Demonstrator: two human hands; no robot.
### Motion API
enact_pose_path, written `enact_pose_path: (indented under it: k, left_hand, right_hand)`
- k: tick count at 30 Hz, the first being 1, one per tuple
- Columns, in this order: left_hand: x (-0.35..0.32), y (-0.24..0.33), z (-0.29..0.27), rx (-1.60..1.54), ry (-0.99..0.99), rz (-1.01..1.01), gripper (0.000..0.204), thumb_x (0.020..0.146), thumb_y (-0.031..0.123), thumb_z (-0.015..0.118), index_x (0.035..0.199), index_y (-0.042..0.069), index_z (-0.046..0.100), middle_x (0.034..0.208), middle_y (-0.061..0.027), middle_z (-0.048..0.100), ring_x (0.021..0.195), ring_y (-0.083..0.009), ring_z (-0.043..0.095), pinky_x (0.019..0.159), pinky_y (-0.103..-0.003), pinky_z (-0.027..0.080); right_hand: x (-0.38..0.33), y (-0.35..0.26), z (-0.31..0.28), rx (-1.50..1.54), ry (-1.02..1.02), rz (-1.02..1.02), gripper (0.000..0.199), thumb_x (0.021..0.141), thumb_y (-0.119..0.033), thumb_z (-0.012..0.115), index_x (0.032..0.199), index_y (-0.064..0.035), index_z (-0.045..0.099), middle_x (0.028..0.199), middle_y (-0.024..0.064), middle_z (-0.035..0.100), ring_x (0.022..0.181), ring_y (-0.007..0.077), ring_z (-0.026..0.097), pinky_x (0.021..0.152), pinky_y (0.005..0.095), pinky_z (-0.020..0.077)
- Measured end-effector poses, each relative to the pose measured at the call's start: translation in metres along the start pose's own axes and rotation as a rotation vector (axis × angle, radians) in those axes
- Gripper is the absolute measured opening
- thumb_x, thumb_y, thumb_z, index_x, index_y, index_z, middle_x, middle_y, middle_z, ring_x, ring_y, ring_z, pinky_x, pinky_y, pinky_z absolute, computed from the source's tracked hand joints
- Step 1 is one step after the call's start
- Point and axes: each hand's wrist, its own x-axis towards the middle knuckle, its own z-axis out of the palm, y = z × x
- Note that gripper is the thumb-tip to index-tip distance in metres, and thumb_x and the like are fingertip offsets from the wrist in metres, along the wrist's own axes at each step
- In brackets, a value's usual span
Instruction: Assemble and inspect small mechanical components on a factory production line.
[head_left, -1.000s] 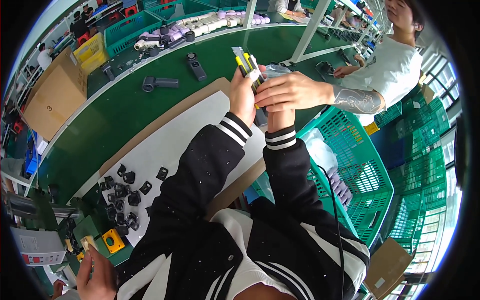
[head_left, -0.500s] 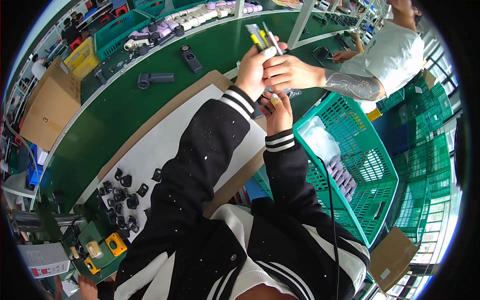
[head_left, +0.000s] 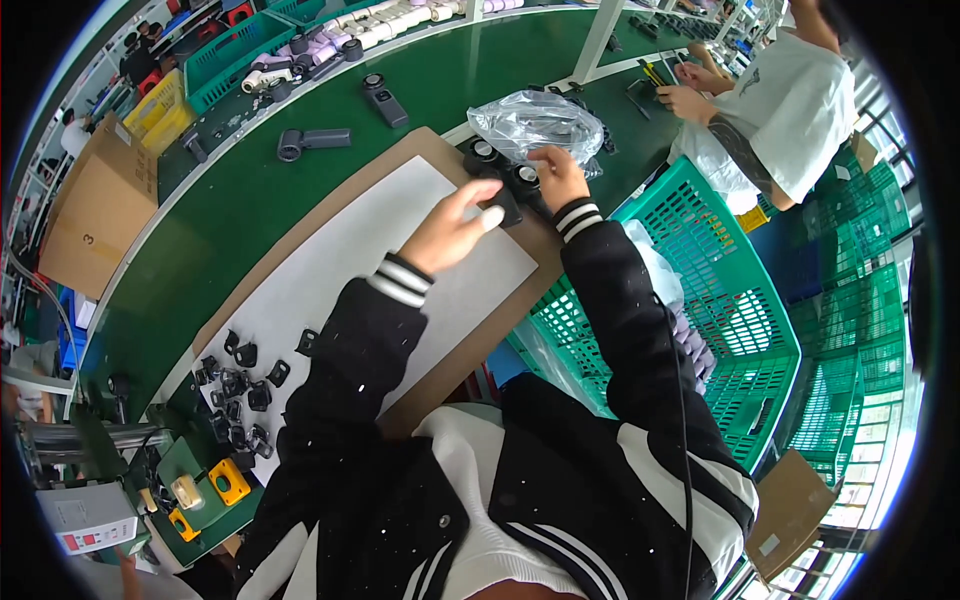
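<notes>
Black gadgets (head_left: 526,176): at least two, round-headed, at far right end of the brown cardboard (head_left: 470,352), next to clear bag (head_left: 532,118).
Left hand (head_left: 443,234): fingers partly curled, thumb well apart from them, no grip visible; fingertips right by the dark end of a gadget, contact unclear.
Right hand (head_left: 563,180): fingers bent, over the right-hand gadget; can't tell if it grips.
White sheet (head_left: 345,265): flat on the cardboard, small black parts (head_left: 238,381) clustered at its near left end.
Green desk (head_left: 195,262): curves behind; two grey gadgets (head_left: 318,139) lie apart on it, beyond the sheet.
Green basket (head_left: 722,252): right of the person, purple things (head_left: 693,352) and a pale plastic bag (head_left: 652,262) inside.
Co-worker (head_left: 795,110): far right, white top, slim sticks (head_left: 655,75) at the hands, some yellow.
Yellow box (head_left: 229,481): lower left, near the black parts.
</notes>
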Motion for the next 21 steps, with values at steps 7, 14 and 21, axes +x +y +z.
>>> enact_pose_path:
  k: [7,14,21]
  left_hand:
    - [-0.167,-0.007,-0.067,0.847,0.127,-0.266,0.055,0.082,0.021,0.06,0.133,0.012,0.041,0.135,-0.0144,0.045,0.125,-0.0346,0.039,0.102,-0.047,0.031]
    - [-0.24,-0.013,-0.048,1.052,0.298,-0.459,0.061,0.079,0.023,0.061,0.136,0.01,0.041,0.151,-0.0155,0.021,0.138,-0.0344,0.019,0.11,-0.049,0.012]
    - [-0.227,-0.026,-0.049,0.979,0.452,-0.349,0.053,0.079,0.014,0.058,0.131,0.011,0.046,0.146,-0.0137,0.03,0.136,-0.033,0.025,0.111,-0.049,0.015]
  right_hand:
    - [0.063,0.047,0.003,-0.412,-0.072,0.083,0.021,0.08,-0.014,0.049,0.09,-0.0128,0.068,0.095,0.0091,0.067,0.084,0.0331,0.061,0.078,0.0388,0.0483]
    - [0.076,0.078,0.025,-0.68,-0.479,0.243,0.021,0.075,-0.021,0.054,0.092,-0.0148,0.065,0.093,0.0095,0.067,0.086,0.0337,0.062,0.077,0.0393,0.0491]
    - [0.08,0.078,0.014,-0.624,-0.542,0.189,0.027,0.074,-0.023,0.054,0.097,-0.0133,0.065,0.098,0.0119,0.067,0.093,0.0367,0.061,0.081,0.0441,0.049]
